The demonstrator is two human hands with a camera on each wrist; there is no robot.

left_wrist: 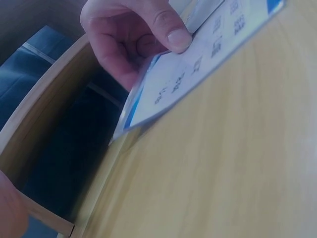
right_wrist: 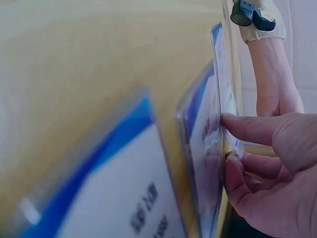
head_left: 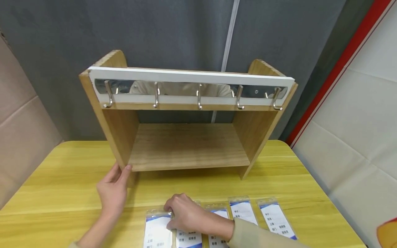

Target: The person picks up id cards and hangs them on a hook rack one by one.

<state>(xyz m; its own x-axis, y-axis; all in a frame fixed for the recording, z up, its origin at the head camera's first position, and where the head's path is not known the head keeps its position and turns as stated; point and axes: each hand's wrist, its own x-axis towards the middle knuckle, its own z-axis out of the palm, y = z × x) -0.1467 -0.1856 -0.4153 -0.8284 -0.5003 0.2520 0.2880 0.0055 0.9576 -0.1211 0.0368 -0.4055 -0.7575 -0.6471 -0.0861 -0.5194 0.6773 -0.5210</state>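
My left hand (head_left: 113,191) grips the lower left side panel of a wooden shelf unit (head_left: 189,146); its thumb is on the front edge and the other fingers are partly hidden behind the panel. Over the row of badge cards in clear sleeves, my right hand (head_left: 187,213) pinches the edge of the leftmost badge card (head_left: 157,230). In the right wrist view the thumb lies against that card (right_wrist: 223,74), with the fingers curled at its edge. From the left wrist view, the thumb of the right hand (left_wrist: 129,34) presses the card's face (left_wrist: 173,82).
More badge cards (head_left: 276,220) lie to the right on the yellow wood-grain table (head_left: 46,189). Several metal hooks (head_left: 199,96) stick out from a white-framed shiny strip across the shelf's upper front. Behind stands a dark grey partition (head_left: 173,34), with a pale panel (head_left: 356,120) at the right.
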